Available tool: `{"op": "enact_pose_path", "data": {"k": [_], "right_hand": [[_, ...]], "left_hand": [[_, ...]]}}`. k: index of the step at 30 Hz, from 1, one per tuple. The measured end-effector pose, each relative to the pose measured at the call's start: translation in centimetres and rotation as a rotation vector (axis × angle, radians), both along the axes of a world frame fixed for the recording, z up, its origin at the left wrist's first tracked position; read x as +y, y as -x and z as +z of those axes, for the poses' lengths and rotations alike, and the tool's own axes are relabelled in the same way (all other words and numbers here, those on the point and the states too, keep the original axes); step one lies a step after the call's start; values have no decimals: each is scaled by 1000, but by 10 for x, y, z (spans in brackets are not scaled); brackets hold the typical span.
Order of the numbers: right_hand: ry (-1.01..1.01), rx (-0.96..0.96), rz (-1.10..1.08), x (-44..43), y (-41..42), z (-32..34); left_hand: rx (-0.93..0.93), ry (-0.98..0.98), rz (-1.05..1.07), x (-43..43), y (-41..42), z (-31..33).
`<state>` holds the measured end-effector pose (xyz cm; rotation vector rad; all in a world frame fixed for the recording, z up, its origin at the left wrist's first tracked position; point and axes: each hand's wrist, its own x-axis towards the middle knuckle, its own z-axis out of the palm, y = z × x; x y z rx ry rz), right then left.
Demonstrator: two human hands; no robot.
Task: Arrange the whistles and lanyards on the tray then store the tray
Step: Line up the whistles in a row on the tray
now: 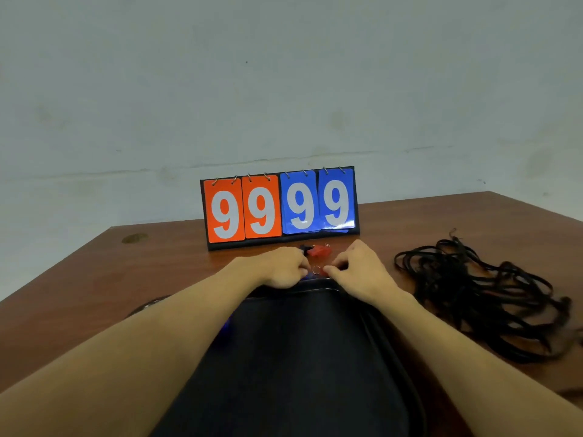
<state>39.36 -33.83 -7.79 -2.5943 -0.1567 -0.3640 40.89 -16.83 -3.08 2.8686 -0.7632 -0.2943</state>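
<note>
A dark tray lies on the brown table in front of me, its far rim under my hands. My left hand and my right hand rest at that far rim with fingers curled. Each pinches a small item; a metal ring shows between them, with a bit of blue at the left fingertips and red at the right. A red whistle lies just beyond, next to a small dark piece. A tangle of black lanyards is spread on the table to the right.
A flip scoreboard showing 99 in orange and 99 in blue stands at the back of the table against the pale wall. The table's left and right edges fall away at both sides.
</note>
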Motion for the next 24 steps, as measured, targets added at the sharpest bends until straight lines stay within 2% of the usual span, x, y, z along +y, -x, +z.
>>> {"op": "enact_pose_path", "data": {"k": [3,8,17,22,24], "right_hand": [[-65,38,20,-1,-7,-2],[-131,74,-13,2,-15,-2],[60,-35,-70,-4,-2,5],[225,15,-19,6,18,10],[183,40,-64,7,19,11]], "left_hand": [[15,10,14,-5,-5,-4],[27,161,85,-3,-11,-5],[-116,323,137,8,-2,11],[-148,463,162,32,35,36],[-146,491,172,45,48,41]]}}
